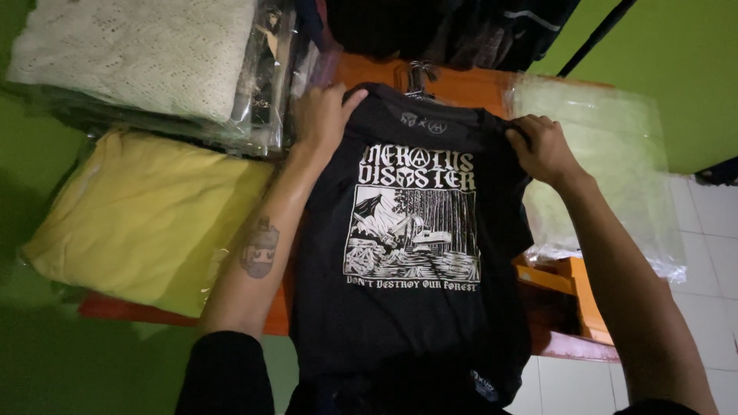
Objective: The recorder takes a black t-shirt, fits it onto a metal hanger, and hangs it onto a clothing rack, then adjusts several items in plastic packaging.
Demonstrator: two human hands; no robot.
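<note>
A black T-shirt (400, 323) with a white printed picture and lettering lies spread face-up on an orange table (461, 84). It hangs over the table's near edge. My left hand (323, 115) grips its left shoulder near the collar. My right hand (542, 146) pinches the right shoulder seam. A metal hanger hook (419, 77) shows just above the collar.
A yellow folded garment in clear plastic (146, 215) lies at left. A cream knitted garment in plastic (131, 54) is stacked behind it. Clear plastic bags (607, 161) lie at right. Dark clothes (461, 31) hang at the back. Green walls and white floor tiles (707, 246) surround the table.
</note>
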